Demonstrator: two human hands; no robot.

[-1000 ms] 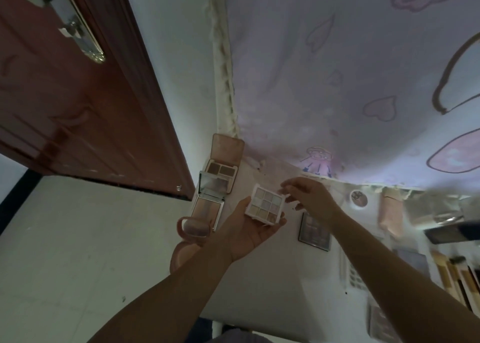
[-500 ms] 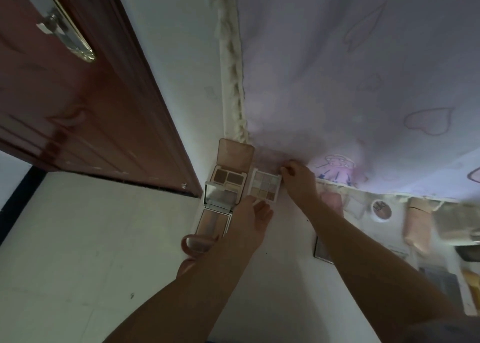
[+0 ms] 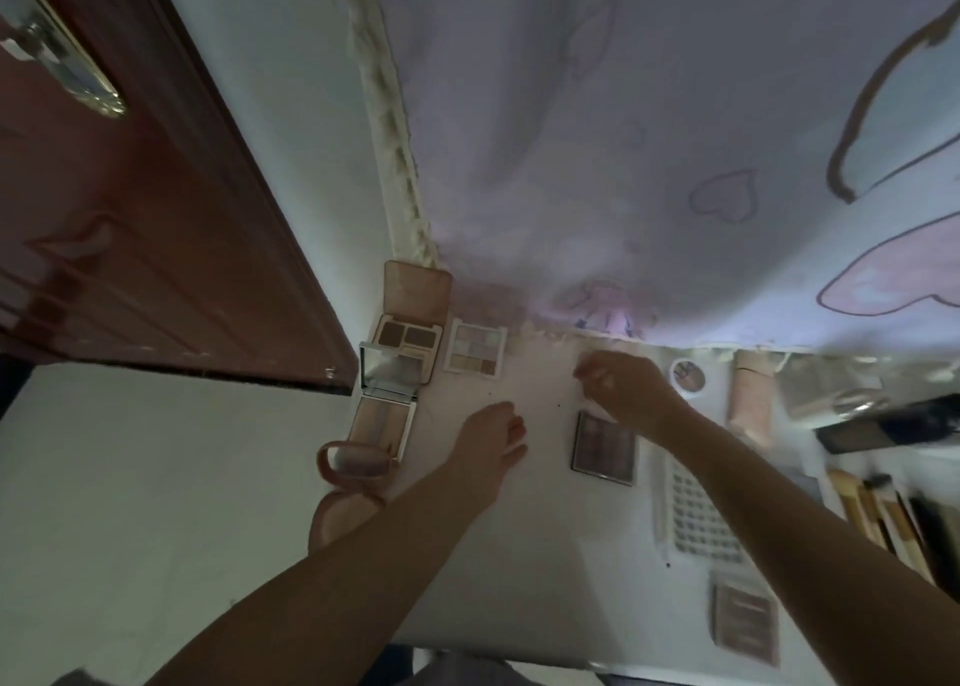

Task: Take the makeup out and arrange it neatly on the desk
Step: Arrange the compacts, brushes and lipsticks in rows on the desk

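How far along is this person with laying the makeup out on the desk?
Several pieces already lie in a tidy row at the desk's left edge, and the pale nine-pan palette sits beside them. Both the left hand and right hand hold nothing. Left to sort, it seems: the dark palette and brushes on the right.

desk [image 3: 519, 555] white | door [image 3: 156, 243] reddish-brown | curtain [image 3: 649, 139] lilac, heart-patterned

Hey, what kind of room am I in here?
Probably a bedroom or dorm corner used as a vanity: a white desk holding eyeshadow palettes, a cartoon-print curtain behind, and a wooden door beside it.
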